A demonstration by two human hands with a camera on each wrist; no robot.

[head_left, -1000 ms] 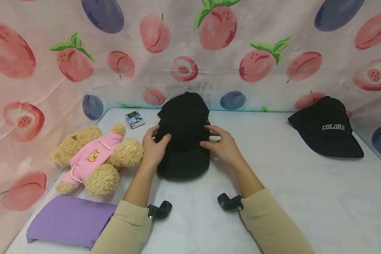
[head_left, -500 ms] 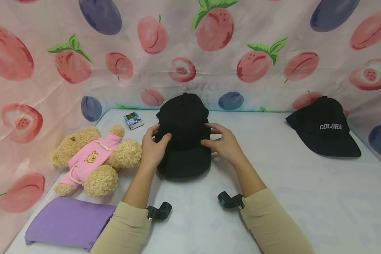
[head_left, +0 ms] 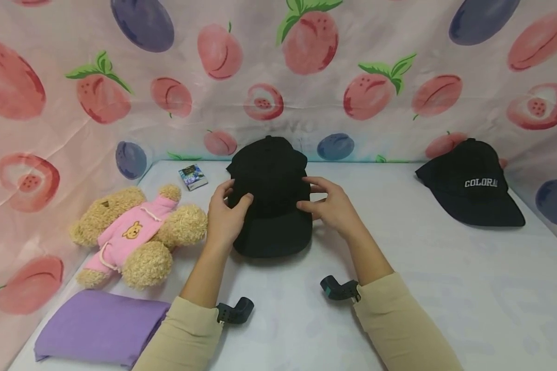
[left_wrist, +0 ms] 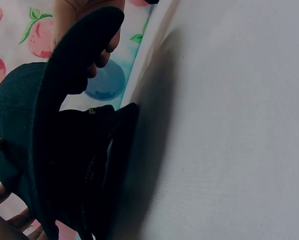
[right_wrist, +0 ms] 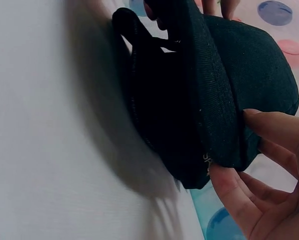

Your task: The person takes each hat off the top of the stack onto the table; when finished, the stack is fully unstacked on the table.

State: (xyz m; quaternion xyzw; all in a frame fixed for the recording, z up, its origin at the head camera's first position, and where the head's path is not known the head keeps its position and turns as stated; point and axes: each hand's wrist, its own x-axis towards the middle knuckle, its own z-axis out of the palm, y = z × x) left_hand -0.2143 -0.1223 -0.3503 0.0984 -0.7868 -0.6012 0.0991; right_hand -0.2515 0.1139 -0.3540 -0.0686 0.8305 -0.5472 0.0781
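In the head view a black baseball cap (head_left: 271, 201) is at the middle of the table, its brim (head_left: 274, 236) toward me. My left hand (head_left: 227, 216) holds its left side, thumb on the front and fingers along the edge. My right hand (head_left: 332, 208) pinches the right side between thumb and fingers. The wrist views show the brim (left_wrist: 74, 60) lifted off the table. Beneath the crown (right_wrist: 259, 70) lies dark fabric with printed tape and pale letters (right_wrist: 207, 162). Whether that is the cap's inside or another cap, I cannot tell.
Another black cap with white lettering (head_left: 475, 188) sits at the right back. To the left lie a teddy bear in a pink top (head_left: 139, 232), a folded purple cloth (head_left: 99, 327) and a small printed box (head_left: 193, 177). A fruit-patterned curtain (head_left: 315, 108) hangs behind the white table (head_left: 445, 309).
The held cap has shifted slightly to the right, its brim turning a little that way. Both hands keep their hold and move with it. The view has drifted slightly.
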